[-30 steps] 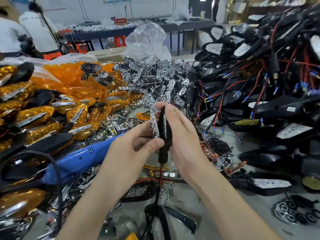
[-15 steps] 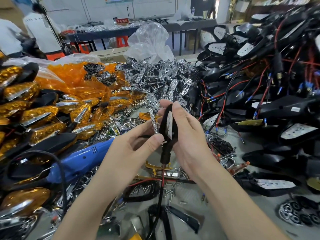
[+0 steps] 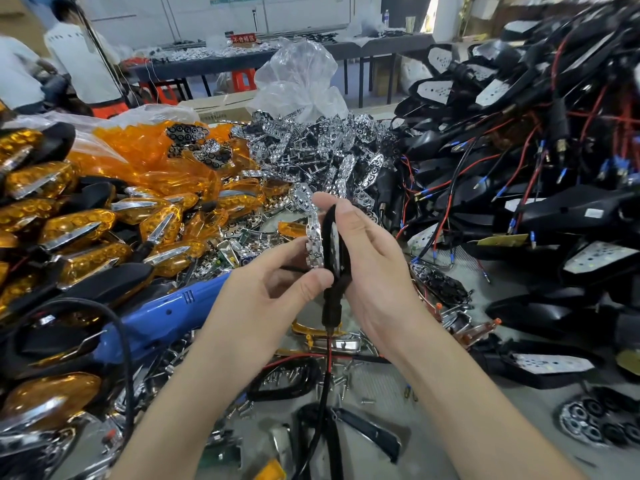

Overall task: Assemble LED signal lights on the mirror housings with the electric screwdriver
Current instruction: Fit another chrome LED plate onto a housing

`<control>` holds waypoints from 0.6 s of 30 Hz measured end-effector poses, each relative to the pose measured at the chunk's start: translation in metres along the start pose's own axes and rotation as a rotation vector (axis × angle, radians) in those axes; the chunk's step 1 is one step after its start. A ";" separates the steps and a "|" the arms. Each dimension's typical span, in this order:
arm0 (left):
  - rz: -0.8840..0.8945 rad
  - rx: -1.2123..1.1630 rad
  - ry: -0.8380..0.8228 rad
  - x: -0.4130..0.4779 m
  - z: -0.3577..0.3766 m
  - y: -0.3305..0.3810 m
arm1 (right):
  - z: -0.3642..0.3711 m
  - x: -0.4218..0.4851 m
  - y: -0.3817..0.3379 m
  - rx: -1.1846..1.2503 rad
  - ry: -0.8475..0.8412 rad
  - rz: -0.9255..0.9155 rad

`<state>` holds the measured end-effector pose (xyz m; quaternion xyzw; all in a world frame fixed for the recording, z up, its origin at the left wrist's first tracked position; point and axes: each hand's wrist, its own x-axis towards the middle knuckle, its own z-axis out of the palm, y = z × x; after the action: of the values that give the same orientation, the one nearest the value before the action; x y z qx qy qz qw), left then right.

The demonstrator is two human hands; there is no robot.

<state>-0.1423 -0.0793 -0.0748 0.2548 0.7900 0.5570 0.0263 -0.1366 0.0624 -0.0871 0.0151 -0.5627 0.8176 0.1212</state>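
**Head view**

- My right hand [image 3: 374, 268] grasps the black housing [image 3: 336, 261], which stands upright and edge-on above the table [image 3: 381, 386]. My fingers curl behind it and my thumb tip sits at its top.
- A white board shows inside the housing's face.
- My left hand [image 3: 273, 292] pinches a chrome reflector [image 3: 314, 244] against the housing's left side. My thumb presses on the housing's lower stem.
- Red and black wires [image 3: 328, 358] hang from the stem towards the table.
- The blue screwdriver [image 3: 162, 317] lies on the table left of my left wrist, untouched. A black cable [image 3: 126, 358] loops beside it.
- Loose screws [image 3: 341, 375] lie below my hands.
- Left: a pile of amber lights [image 3: 79, 226] in black shells, with loose amber lenses [image 3: 145, 157] behind them.
- Centre back: a heap of chrome parts [image 3: 311, 150] with a clear plastic bag [image 3: 298, 77] above it.
- Right: a stack of wired black shells [image 3: 519, 174].

**Writing**

- A red sign [image 3: 243, 38] on the far bench reads 不合格区.
- A white sticker [image 3: 594, 213] sits on one shell at right. Its print is too small to read.
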 end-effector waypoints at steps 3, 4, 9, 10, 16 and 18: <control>-0.019 0.015 0.029 0.000 0.002 -0.003 | 0.000 0.001 0.002 0.003 0.000 0.016; -0.024 0.031 0.044 0.000 0.003 -0.005 | 0.000 0.001 0.002 0.007 0.001 0.023; -0.032 0.138 0.079 0.001 0.008 -0.009 | -0.002 0.002 0.004 0.042 0.003 0.063; -0.033 0.148 0.080 0.001 0.008 -0.009 | -0.002 0.002 0.004 0.051 0.008 0.074; -0.062 0.173 0.097 0.001 0.011 -0.010 | -0.001 0.004 0.005 0.072 0.033 0.125; -0.068 0.190 0.121 0.002 0.013 -0.010 | -0.001 0.004 0.005 0.094 0.045 0.130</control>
<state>-0.1437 -0.0698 -0.0886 0.1950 0.8476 0.4927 -0.0269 -0.1415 0.0629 -0.0910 -0.0343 -0.5206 0.8494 0.0795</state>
